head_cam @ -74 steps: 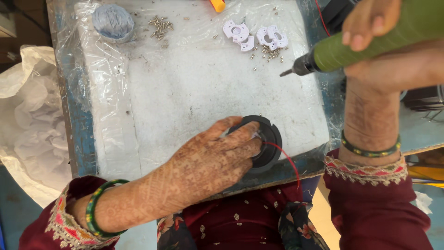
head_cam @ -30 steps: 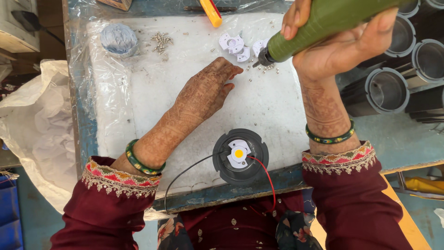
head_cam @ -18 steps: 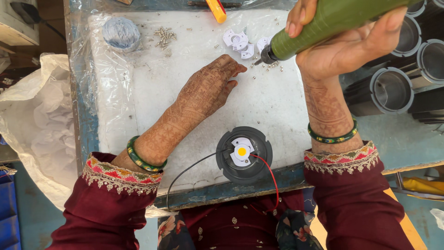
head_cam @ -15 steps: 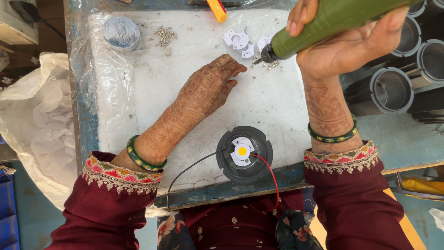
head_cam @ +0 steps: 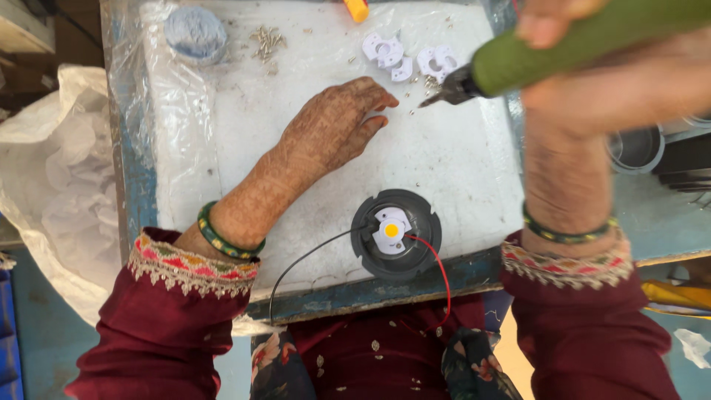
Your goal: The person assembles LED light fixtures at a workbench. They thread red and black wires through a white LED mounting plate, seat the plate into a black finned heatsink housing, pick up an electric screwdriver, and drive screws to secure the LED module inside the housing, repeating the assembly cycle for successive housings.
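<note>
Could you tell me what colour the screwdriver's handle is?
Green; the screwdriver shows clearly in the head view.

A workshop: plastic-covered bench (head_cam: 222, 148), loose screws (head_cam: 266, 43), lamp housings (head_cam: 637, 148).

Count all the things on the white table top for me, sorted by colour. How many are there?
Green: 1, the screwdriver in the right hand.
Black: 1, the round lamp housing.
White: 3 small plastic pieces.
Blue-grey: 1, the round lid.
Orange: 1, a tool tip at the top edge.
Total: 7, leaving out the loose screws, which are too small to count.
</note>
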Demonstrator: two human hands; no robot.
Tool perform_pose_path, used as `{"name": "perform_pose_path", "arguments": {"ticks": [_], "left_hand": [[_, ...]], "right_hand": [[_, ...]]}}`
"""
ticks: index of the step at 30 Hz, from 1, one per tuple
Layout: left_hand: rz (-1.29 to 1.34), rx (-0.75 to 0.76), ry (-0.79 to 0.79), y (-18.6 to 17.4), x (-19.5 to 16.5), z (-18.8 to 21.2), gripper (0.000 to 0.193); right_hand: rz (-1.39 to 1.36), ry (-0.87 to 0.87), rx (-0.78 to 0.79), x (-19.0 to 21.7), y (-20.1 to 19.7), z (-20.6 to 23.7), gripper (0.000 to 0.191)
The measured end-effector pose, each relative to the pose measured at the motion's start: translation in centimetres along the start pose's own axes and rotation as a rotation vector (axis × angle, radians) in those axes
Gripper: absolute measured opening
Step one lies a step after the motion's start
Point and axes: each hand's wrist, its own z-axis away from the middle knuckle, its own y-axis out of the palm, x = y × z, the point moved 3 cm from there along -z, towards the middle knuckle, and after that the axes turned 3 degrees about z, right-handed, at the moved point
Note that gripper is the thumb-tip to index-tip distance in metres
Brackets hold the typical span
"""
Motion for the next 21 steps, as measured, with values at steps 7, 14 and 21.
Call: {"name": "perform_pose_path", "arguments": {"ticks": [7, 14, 21], "left_hand": [[0.080, 0.243, -0.140, -1.0, -0.6, -0.9, 0.038], [0.369, 0.617, -0.273, -2.1, -3.1, 0.9, 0.052], [0.393, 0.540, -0.196, -0.9, -5.0, 1.4, 0.037]], "right_hand": [[-0.088, 0.109, 0.153, 6.7, -1.5, 3.1, 0.045], [-0.145, 0.109, 0.181, 7.4, 1.7, 5.7, 0.020], [-0.145, 0.106, 0.156, 6.5, 3.1, 6.4, 0.008]]}}
